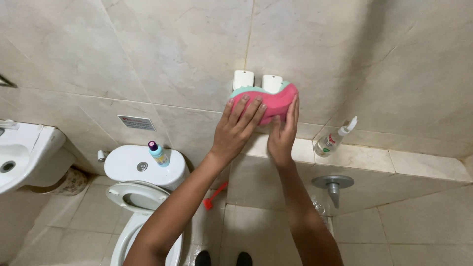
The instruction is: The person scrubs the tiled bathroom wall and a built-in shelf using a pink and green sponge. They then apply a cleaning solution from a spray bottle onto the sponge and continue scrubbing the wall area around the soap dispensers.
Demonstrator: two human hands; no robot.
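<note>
A pink curved sponge [276,101] with a mint green backing is pressed against the tiled wall, just above a narrow tiled ledge [354,156]. My left hand [236,129] lies flat over its left part, fingers spread. Beside it, my right hand [284,134] grips the lower right edge, fingers pointing up. Behind the sponge, two white wall-mounted holders [256,80] stick out above its top edge.
A clear spray bottle [335,138] leans on the ledge at right. A grey tap [333,184] sits below the ledge. At the lower left is a white toilet [140,189], seat down, with a small blue bottle [158,153] on its tank. A white sink [22,152] is at the far left.
</note>
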